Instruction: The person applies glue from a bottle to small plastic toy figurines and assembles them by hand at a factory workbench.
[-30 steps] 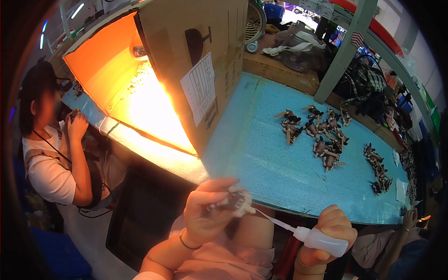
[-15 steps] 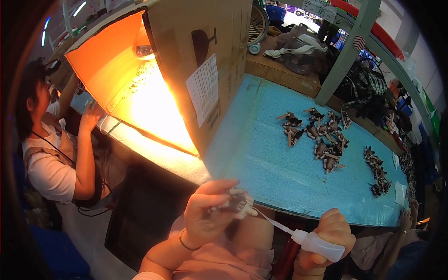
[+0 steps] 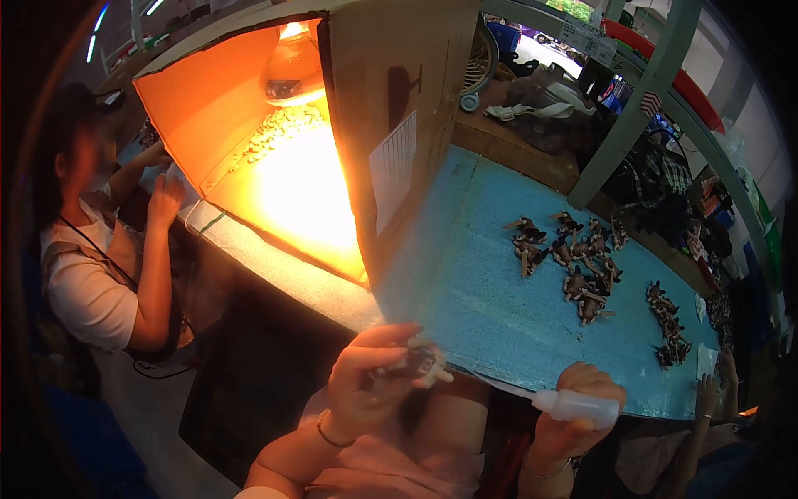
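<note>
Over my lap, just off the table's near edge, my left hand (image 3: 366, 382) pinches a small figurine (image 3: 424, 366) with pale limbs and a darker body. My right hand (image 3: 578, 420) is wrapped round a white squeeze bottle (image 3: 578, 406) that lies nearly level. A long thin nozzle runs from the bottle leftward to near the figurine; whether its tip touches cannot be made out. Fingers partly cover the figurine.
Similar brown figurines (image 3: 586, 283) lie grouped on the blue tabletop (image 3: 482, 308), another row (image 3: 667, 324) farther right. A cardboard box (image 3: 399, 100) houses a glowing lamp (image 3: 293, 71) over small pieces. One co-worker (image 3: 100, 274) sits left; another's hand (image 3: 706, 395) shows right.
My right hand has tipped the bottle closer to level and its nozzle has drawn slightly away from the figurine. The left hand holds its place. The view has shifted a little.
</note>
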Demonstrator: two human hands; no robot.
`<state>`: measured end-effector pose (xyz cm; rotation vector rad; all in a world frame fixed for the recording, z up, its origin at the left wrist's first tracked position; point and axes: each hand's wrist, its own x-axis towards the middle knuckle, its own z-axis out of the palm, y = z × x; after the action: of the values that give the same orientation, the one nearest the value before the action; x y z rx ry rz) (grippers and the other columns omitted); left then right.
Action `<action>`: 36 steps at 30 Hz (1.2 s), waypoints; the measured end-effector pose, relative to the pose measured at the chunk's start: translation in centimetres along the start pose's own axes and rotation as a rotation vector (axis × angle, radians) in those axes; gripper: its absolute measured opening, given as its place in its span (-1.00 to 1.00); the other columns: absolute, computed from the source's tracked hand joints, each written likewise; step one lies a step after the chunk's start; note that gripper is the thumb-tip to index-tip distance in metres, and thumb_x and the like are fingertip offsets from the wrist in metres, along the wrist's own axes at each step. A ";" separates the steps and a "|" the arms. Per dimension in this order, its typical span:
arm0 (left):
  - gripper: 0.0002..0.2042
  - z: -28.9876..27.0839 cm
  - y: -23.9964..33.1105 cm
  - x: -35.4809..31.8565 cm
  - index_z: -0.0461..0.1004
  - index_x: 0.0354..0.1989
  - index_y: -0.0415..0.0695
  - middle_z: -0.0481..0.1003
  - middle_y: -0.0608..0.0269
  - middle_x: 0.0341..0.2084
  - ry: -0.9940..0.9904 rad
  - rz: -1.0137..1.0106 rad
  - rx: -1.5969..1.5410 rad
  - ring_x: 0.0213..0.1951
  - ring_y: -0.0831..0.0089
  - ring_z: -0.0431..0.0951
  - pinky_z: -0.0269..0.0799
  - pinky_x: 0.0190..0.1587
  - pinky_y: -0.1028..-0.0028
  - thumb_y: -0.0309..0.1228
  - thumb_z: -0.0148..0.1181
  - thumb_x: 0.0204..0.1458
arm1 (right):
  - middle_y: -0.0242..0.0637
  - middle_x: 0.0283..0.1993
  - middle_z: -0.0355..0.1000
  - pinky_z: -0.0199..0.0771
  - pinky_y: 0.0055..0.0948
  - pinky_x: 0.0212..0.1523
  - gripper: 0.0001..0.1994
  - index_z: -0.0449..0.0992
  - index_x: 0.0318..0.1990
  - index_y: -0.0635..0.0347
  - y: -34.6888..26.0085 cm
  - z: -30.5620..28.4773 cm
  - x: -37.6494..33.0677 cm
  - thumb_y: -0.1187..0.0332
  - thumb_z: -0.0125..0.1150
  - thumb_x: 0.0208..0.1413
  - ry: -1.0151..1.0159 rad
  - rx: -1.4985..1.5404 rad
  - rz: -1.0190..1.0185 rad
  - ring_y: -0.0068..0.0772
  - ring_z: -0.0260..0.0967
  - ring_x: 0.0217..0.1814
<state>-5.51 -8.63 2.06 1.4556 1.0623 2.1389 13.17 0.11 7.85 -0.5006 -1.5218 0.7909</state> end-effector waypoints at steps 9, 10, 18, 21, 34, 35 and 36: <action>-0.59 0.1 0.1 0.2 0.22 -0.14 -0.16 0.27 -0.16 -0.01 -0.022 0.032 0.071 -0.08 0.19 0.46 0.49 -0.11 0.38 -0.62 0.27 -0.14 | -0.43 -0.54 0.11 0.05 -0.51 -0.51 -0.46 0.20 -0.34 0.14 -1.1 0.0 0.0 -0.22 0.02 0.00 -0.207 -0.146 -0.177 -0.57 0.02 -0.56; -0.59 0.1 0.0 0.2 0.22 -0.14 -0.16 0.27 -0.16 -0.01 -0.024 0.030 0.071 -0.08 0.19 0.46 0.49 -0.11 0.38 -0.62 0.27 -0.14 | -0.43 -0.54 0.11 0.05 -0.51 -0.51 -0.46 0.20 -0.34 0.14 -1.1 -0.1 0.0 -0.22 0.02 0.00 -0.205 -0.147 -0.176 -0.57 0.02 -0.56; -0.59 0.3 -0.3 0.1 0.21 -0.14 -0.16 0.26 -0.16 0.00 -0.019 0.040 0.092 -0.06 0.18 0.45 0.48 -0.10 0.39 -0.61 0.27 -0.14 | -0.40 -0.55 0.15 0.08 -0.51 -0.52 -0.48 0.22 -0.32 0.16 -1.1 -0.5 -0.5 -0.19 0.02 0.03 -0.155 -0.237 -0.184 -0.56 0.05 -0.57; -0.59 0.1 0.1 0.4 0.21 -0.13 -0.16 0.25 -0.16 0.01 -0.038 0.025 0.102 -0.04 0.17 0.44 0.47 -0.08 0.38 -0.62 0.26 -0.13 | -0.39 -0.55 0.15 0.08 -0.52 -0.52 -0.49 0.21 -0.32 0.18 -0.8 -0.2 -0.6 -0.17 0.02 0.04 -0.108 -0.193 -0.187 -0.56 0.07 -0.57; -0.65 -2.8 -0.2 -1.7 0.19 -0.10 -0.24 0.27 -0.20 -0.01 0.138 -0.028 -0.136 -0.06 0.16 0.47 0.49 -0.05 0.28 -0.77 0.07 -0.05 | -0.17 -0.07 0.38 0.30 -0.44 -0.02 -0.73 0.28 0.00 0.27 9.6 -0.5 1.6 0.39 0.00 0.16 -0.165 -0.160 0.487 -0.39 0.35 -0.05; -0.65 -3.2 0.1 -1.8 0.19 -0.11 -0.23 0.27 -0.16 -0.02 0.136 -0.028 -0.172 -0.06 0.16 0.47 0.49 -0.05 0.29 -0.78 0.06 -0.05 | -0.17 0.03 0.33 0.26 -0.38 0.03 -0.64 0.28 0.07 0.27 10.6 -0.7 1.8 0.32 0.03 0.15 -0.162 -0.224 0.555 -0.33 0.29 0.05; -0.65 -3.5 0.1 -2.1 0.19 -0.11 -0.23 0.27 -0.16 -0.02 0.149 -0.017 -0.168 -0.06 0.16 0.47 0.49 -0.05 0.29 -0.78 0.06 -0.05 | -0.17 0.03 0.33 0.26 -0.38 0.03 -0.64 0.28 0.07 0.27 11.9 -0.9 2.1 0.32 0.03 0.15 -0.176 -0.221 0.545 -0.33 0.29 0.05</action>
<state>-7.77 -11.38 0.05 1.2240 0.9151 2.2923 12.13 9.68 0.56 -1.0623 -1.6663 1.1099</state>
